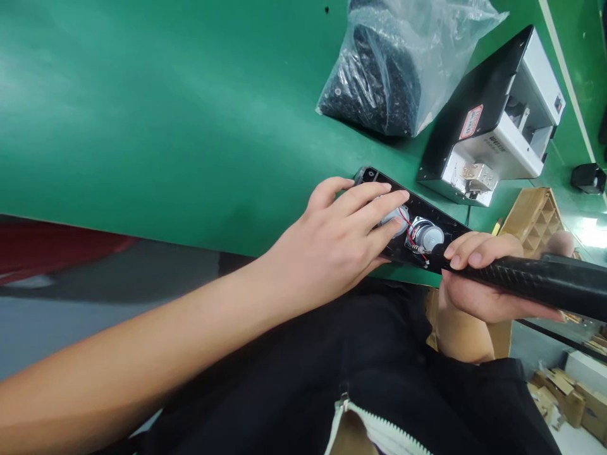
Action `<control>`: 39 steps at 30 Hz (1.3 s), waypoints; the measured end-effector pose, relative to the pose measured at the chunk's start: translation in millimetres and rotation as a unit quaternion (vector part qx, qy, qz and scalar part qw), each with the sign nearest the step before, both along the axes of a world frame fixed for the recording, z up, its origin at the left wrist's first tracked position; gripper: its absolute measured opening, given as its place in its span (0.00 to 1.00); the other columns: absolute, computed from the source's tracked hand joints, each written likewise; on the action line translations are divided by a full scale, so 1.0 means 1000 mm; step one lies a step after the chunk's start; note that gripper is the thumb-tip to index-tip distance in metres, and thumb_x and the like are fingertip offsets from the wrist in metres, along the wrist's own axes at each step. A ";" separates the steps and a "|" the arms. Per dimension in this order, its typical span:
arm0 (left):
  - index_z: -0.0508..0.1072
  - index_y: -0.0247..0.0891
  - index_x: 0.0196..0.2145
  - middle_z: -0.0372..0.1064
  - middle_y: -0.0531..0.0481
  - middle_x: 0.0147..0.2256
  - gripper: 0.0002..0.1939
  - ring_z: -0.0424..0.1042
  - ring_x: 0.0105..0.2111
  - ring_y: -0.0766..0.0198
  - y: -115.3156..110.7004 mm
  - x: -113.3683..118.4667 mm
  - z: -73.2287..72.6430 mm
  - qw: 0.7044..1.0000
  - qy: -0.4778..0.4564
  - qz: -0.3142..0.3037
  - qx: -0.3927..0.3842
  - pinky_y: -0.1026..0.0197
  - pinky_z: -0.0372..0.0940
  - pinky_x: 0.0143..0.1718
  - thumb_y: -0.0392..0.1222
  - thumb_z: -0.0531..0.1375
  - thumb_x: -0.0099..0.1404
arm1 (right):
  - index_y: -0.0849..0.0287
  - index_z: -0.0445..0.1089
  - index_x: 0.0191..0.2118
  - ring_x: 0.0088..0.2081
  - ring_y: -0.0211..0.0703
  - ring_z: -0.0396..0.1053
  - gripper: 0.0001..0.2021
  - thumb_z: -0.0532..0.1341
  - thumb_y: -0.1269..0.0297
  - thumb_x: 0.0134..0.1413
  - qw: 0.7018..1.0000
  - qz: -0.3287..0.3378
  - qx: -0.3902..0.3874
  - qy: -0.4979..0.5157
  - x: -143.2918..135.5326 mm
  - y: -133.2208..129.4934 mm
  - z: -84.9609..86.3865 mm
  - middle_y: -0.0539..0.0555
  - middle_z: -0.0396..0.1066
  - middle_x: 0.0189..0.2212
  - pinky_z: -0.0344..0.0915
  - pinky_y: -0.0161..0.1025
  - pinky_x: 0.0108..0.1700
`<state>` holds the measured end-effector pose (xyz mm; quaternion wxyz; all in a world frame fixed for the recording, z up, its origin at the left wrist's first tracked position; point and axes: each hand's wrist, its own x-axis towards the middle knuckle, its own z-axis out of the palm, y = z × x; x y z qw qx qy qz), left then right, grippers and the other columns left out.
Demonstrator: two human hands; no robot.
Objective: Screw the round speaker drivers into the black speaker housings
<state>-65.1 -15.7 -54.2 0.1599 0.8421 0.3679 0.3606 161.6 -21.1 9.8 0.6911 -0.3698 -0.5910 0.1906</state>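
A narrow black housing (pixel 439 216) lies at the table's front edge. Inside sit a round silver speaker (pixel 430 237) with red and black wires and a second round grey part (pixel 397 220), partly covered by fingers. My left hand (pixel 339 237) rests over the housing's left part, fingers across it and thumb at its near edge. In my right hand (pixel 478 278) is a long black piece with a ribbed surface (pixel 535 278), whose kind I cannot make out; it runs out of view to the right. Its left end meets or overlaps the housing's right end.
Beyond the housing lies a clear plastic bag (pixel 389 76) with black parts. Right of it stands a black and silver machine (pixel 478 133), probably a screw feeder. A divided cardboard box (pixel 533 221) and a small black object (pixel 588 178) are farther right. Cartons (pixel 564 392) lie below, right.
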 end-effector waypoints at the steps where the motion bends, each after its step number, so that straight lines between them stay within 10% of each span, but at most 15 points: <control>1: 0.83 0.43 0.66 0.79 0.37 0.76 0.18 0.75 0.76 0.38 0.000 0.000 0.000 1.000 -0.004 0.000 0.001 0.31 0.69 0.77 0.39 0.66 0.82 | 0.43 0.76 0.75 0.15 0.36 0.61 0.46 0.42 0.20 0.77 1.000 -0.023 -0.003 -0.019 0.000 0.000 -0.001 0.42 0.69 0.27 0.67 0.36 0.17; 6: 0.85 0.45 0.65 0.78 0.39 0.77 0.19 0.76 0.76 0.37 0.000 0.002 -0.003 1.000 -0.011 0.000 -0.006 0.30 0.70 0.77 0.39 0.68 0.80 | 0.37 0.73 0.73 0.14 0.34 0.55 0.37 0.57 0.20 0.74 0.994 -0.079 -0.017 -0.079 -0.001 -0.001 -0.003 0.38 0.62 0.26 0.64 0.36 0.17; 20: 0.87 0.41 0.63 0.80 0.35 0.75 0.18 0.79 0.74 0.36 0.006 -0.003 0.012 1.000 0.016 -0.013 -0.002 0.30 0.74 0.75 0.37 0.72 0.77 | 0.47 0.81 0.73 0.17 0.36 0.61 0.42 0.43 0.26 0.82 0.998 0.046 -0.013 0.028 0.008 0.001 0.008 0.43 0.70 0.27 0.68 0.36 0.18; 39: 0.86 0.40 0.63 0.80 0.36 0.76 0.16 0.78 0.75 0.38 0.006 -0.005 0.014 0.999 0.042 -0.030 0.005 0.32 0.74 0.74 0.40 0.68 0.81 | 0.47 0.80 0.53 0.18 0.36 0.60 0.34 0.58 0.20 0.72 0.995 -0.061 -0.034 -0.073 0.008 -0.005 -0.002 0.41 0.61 0.27 0.66 0.37 0.20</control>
